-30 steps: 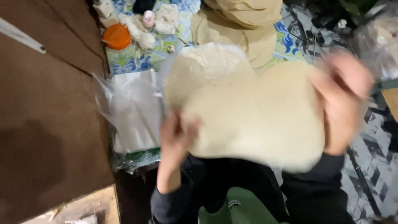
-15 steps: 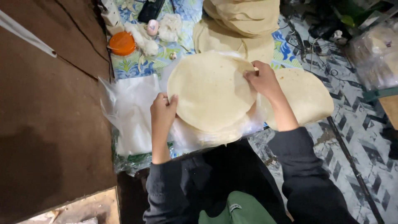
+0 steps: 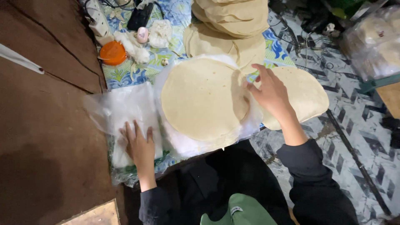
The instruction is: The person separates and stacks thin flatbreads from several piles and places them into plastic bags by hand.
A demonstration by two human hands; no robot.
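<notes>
A round pale flatbread [image 3: 202, 98] lies on top of a stack that rests on clear plastic. My right hand [image 3: 271, 93] touches the flatbread's right edge with fingers spread. Another flatbread [image 3: 306, 96] lies to the right, partly under that hand. My left hand [image 3: 139, 146] lies flat with fingers apart on a pile of clear plastic bags [image 3: 121, 112] to the left of the stack.
More flatbreads [image 3: 233, 25] are piled at the back on a floral cloth [image 3: 125, 73]. An orange lid [image 3: 112, 53], white cloth scraps and a dark phone sit at the back left. A brown wall [image 3: 41, 125] is at left. Bagged flatbreads [image 3: 375, 41] stand at the right.
The flatbread was lifted a second ago, then laid on the stack. My left hand has moved from the stack's left edge onto the plastic bags. My right hand stays at the right edge.
</notes>
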